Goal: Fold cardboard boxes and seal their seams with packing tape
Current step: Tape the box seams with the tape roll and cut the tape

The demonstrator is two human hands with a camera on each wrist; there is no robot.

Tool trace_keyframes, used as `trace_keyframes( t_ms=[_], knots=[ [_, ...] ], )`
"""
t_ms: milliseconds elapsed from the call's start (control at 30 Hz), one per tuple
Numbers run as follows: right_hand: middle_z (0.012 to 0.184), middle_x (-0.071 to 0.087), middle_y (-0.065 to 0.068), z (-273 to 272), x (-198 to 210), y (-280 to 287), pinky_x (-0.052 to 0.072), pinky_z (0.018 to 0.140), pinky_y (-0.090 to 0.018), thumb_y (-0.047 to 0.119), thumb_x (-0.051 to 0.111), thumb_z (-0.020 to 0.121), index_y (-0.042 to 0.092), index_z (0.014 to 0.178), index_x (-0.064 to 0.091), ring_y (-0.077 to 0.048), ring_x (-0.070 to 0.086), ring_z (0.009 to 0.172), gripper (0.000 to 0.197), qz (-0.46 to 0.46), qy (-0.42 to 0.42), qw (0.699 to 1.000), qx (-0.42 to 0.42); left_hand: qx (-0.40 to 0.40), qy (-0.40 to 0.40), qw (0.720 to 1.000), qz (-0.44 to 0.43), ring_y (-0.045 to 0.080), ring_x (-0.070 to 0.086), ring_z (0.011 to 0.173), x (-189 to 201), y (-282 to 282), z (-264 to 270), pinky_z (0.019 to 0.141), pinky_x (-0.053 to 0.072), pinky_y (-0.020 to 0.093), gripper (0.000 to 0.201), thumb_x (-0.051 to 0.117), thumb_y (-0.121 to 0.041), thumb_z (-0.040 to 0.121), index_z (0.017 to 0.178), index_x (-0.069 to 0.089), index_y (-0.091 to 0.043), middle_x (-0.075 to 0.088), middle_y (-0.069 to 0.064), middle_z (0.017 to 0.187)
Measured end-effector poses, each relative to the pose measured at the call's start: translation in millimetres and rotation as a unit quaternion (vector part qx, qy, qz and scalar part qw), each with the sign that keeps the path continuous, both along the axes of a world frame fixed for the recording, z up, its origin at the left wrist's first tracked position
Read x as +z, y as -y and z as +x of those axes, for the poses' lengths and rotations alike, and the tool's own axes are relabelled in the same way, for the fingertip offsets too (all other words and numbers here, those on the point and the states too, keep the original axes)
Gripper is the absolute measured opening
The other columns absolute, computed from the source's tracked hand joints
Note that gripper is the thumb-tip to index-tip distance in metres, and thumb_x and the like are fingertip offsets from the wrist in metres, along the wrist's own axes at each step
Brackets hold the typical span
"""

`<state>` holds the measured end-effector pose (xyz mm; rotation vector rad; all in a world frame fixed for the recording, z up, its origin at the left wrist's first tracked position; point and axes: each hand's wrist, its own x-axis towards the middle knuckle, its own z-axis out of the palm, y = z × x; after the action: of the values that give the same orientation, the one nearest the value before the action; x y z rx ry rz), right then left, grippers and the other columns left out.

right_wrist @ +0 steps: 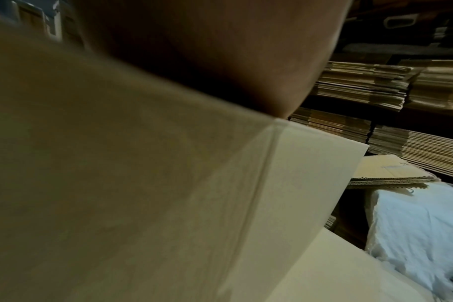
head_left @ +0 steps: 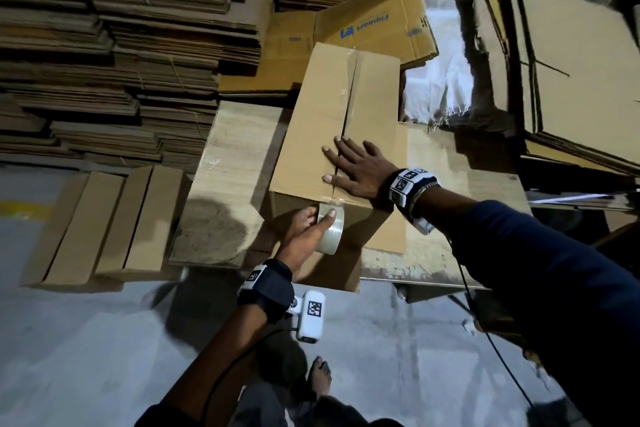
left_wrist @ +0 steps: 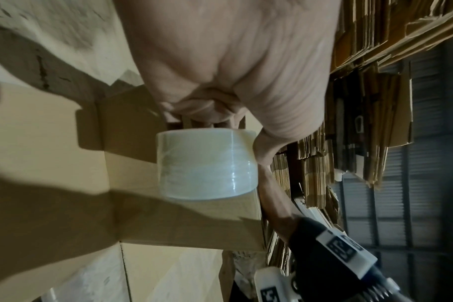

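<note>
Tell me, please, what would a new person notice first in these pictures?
First, the cardboard box on the table in the middle, with the right hand pressing flat across its top seam near the front edge. Just below, the left hand holds a roll of clear tape against the box's front face. Tall stacks of flat cardboard fill the upper left.

Stacks of flattened brown corrugated cardboard sheets (head_left: 114, 45) fill the far left; a crumpled white woven sack (head_left: 440, 80) lies far right; grey concrete floor (head_left: 86, 357) nearest.
</note>
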<state>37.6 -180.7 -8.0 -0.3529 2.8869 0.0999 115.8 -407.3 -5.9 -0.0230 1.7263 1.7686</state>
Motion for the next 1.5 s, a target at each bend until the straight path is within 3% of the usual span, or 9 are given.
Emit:
trace_keyframes(
  t_ms=[133,233,433,567,700,900,1167,1367,1500],
  knots=[
    [0.173,-0.006,-0.010,19.0,2.2,8.8,0.005,0.126,-0.057,0.083,0.002,0.095,0.040,0.162,-0.013,-0.024,-0.005,0.160,0.081,-0.008,-0.003,1.000,0.003,0.017,0.009,1.000,0.013,0.010,0.073,0.074,-18.6,-0.6,-9.1,0.058,0.054,0.015,0.003,0.069,-0.016,0.100,0.099,0.066,-0.015,0.078,0.002,0.090],
    [0.173,-0.005,-0.013,32.1,-3.2,17.2,0.004,0.127,-0.055,0.083,0.010,0.097,0.038,0.163,-0.012,-0.025,-0.003,0.160,0.083,-0.019,-0.018,1.000,0.004,0.015,0.026,0.999,0.024,0.024,0.076,0.073,-25.3,-1.4,-14.0,0.059,0.060,0.025,0.023,0.071,-0.016,0.098,0.117,0.065,-0.002,0.077,0.016,0.103],
    [0.173,0.002,-0.013,39.9,-12.6,24.2,0.008,0.128,-0.051,0.082,0.020,0.098,0.029,0.166,-0.004,-0.025,0.001,0.161,0.089,-0.019,-0.055,0.998,-0.001,0.053,0.106,0.992,-0.037,0.026,0.076,0.092,-64.3,-7.5,-26.0,0.070,0.062,0.036,0.067,0.090,-0.054,0.072,0.119,0.072,-0.011,0.078,0.008,0.106],
    [0.173,0.006,-0.010,42.1,-18.9,24.5,0.013,0.127,-0.050,0.081,0.026,0.098,0.021,0.167,0.001,-0.023,0.006,0.160,0.094,0.003,-0.079,0.997,-0.009,0.102,0.022,0.991,-0.080,0.020,0.067,0.079,-91.4,-18.6,-19.3,0.074,0.052,0.036,0.045,0.086,-0.057,0.074,0.081,0.076,-0.014,0.074,-0.002,0.079],
    [0.173,0.011,-0.009,45.4,-18.5,27.4,0.017,0.126,-0.049,0.083,0.028,0.096,0.013,0.166,0.009,-0.021,0.010,0.160,0.101,0.008,-0.092,0.995,-0.027,0.103,-0.011,0.988,-0.115,0.015,0.072,0.086,-101.8,-9.8,-9.7,0.086,0.057,0.039,0.062,0.079,-0.078,0.067,0.090,0.077,-0.020,0.078,-0.008,0.087],
    [0.173,0.009,-0.005,50.4,-15.1,18.5,0.012,0.128,-0.047,0.071,0.020,0.104,0.020,0.167,0.009,-0.018,0.006,0.160,0.082,-0.056,-0.084,0.994,-0.035,0.183,-0.304,0.921,-0.163,0.022,0.058,0.083,-29.1,-19.6,2.4,0.075,0.052,0.046,0.026,0.076,-0.021,0.087,0.099,0.053,-0.024,0.055,-0.003,0.096],
    [0.173,0.017,-0.001,119.2,-17.7,-76.1,0.020,0.119,-0.048,0.047,0.020,0.110,0.027,0.164,0.025,-0.016,0.014,0.159,0.057,-0.168,-0.116,0.966,-0.158,0.013,-0.515,0.841,-0.164,0.025,0.058,0.092,-0.9,-126.2,39.3,0.090,0.047,0.044,0.011,0.066,-0.011,0.091,0.097,0.061,-0.019,0.061,-0.001,0.097],
    [0.167,0.030,-0.006,221.8,-81.5,-197.7,0.031,0.116,-0.054,0.044,0.042,0.109,0.022,0.159,0.037,-0.025,0.027,0.154,0.055,-0.164,-0.047,0.930,-0.326,-0.183,-0.451,0.856,-0.174,0.020,0.063,0.100,-53.5,-240.3,95.2,0.085,0.050,0.041,0.017,0.059,-0.020,0.089,0.105,0.057,-0.026,0.062,-0.007,0.104],
    [0.169,0.022,-0.011,294.3,-128.8,-272.9,0.025,0.121,-0.056,0.036,0.053,0.102,0.020,0.160,0.031,-0.031,0.025,0.154,0.064,-0.142,0.076,0.867,-0.472,-0.334,-0.397,0.824,-0.227,0.028,0.068,0.106,-113.4,-280.5,113.8,0.090,0.052,0.045,0.028,0.058,-0.024,0.090,0.118,0.061,-0.022,0.068,0.000,0.116]
  ],
)
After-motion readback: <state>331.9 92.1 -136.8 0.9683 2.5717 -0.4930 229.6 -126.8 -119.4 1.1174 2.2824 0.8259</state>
